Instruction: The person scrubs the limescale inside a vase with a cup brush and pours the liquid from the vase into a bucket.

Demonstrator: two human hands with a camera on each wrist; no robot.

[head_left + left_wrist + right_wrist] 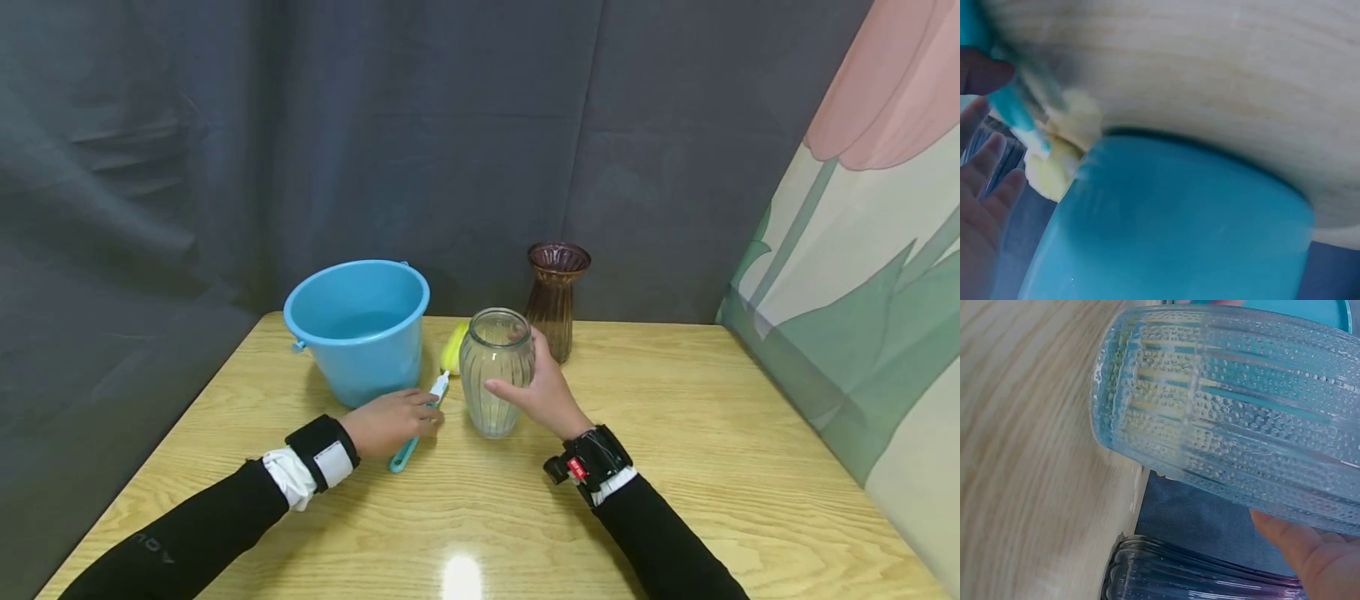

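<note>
A clear ribbed glass vase (495, 379) stands upright mid-table, and my right hand (543, 392) grips its side, thumb in front and fingers behind. Close up, the clear vase (1229, 412) fills the right wrist view with a fingertip (1310, 550) against it. My left hand (390, 421) lies over the teal handle of a brush (405, 450) whose yellow sponge head (452, 348) points at the bucket. In the left wrist view the thumb (979, 72) touches the brush handle (1010, 106) while the fingers (985, 187) stay fairly straight beside it.
A blue bucket (352, 333) with water stands left of the vase, and the bucket wall (1172, 225) sits close to the left hand. A brown glass vase (557, 296) stands behind the clear one. A dark curtain backs the wooden table (675, 467); a patterned panel stands at right.
</note>
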